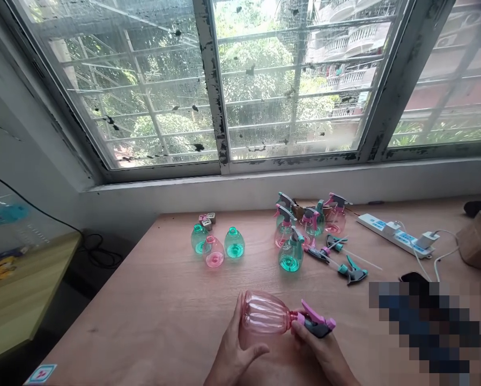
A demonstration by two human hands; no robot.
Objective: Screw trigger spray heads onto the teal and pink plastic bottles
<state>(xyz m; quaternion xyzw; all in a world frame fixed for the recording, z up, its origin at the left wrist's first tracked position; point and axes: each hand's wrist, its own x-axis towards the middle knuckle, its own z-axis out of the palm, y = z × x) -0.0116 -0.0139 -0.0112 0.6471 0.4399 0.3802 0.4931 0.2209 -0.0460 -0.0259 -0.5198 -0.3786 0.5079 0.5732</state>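
A clear pink spray bottle (266,312) lies sideways above the table's front part, its base to the left and its pink-and-grey trigger head (317,321) to the right. My left hand (238,346) holds the base end, fingers along the bottom and thumb stretched out below the bottle. At the neck, my right hand (318,351) is closed around the collar below the trigger head. Farther back stand a green bottle (235,244), a second green bottle (198,238) and a pink bottle (213,252), all headless. Loose trigger heads (353,272) lie to the right.
Several spray bottles with heads, one green bottle (291,254) in front, stand at the back. To the right are a white power strip (397,236) with cables and a cardboard box (479,241). Small blocks (207,221) sit behind the headless bottles. A window spans the wall.
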